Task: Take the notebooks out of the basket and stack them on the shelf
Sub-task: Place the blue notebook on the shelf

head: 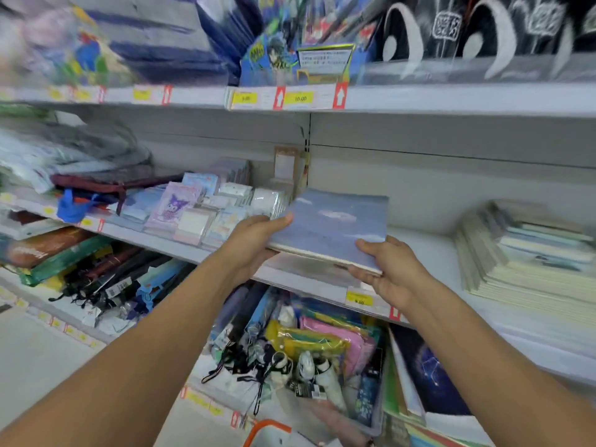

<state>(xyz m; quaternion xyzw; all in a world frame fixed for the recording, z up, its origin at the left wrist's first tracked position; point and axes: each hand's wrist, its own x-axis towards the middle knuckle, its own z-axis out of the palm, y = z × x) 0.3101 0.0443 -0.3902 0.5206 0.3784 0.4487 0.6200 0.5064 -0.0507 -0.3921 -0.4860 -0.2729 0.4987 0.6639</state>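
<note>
Blue-grey notebook point(335, 225) hovers over the white shelf point(425, 250), gripped at its edges by left hand point(258, 240) and right hand point(392, 269).

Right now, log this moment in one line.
left hand: grips blue notebook | right hand: grips it | over shelf | not released

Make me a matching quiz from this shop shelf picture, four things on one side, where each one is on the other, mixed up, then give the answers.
Things:
1. blue-grey sky-print notebook
2. pale stack of cream notebooks
3. orange-rimmed basket
4. yellow price tag reading 10.00

Places:
A. bottom edge of view
B. upper shelf edge
C. held between left hand and right hand
D. right end of middle shelf

Pairs: 1-C, 2-D, 3-A, 4-B
</note>
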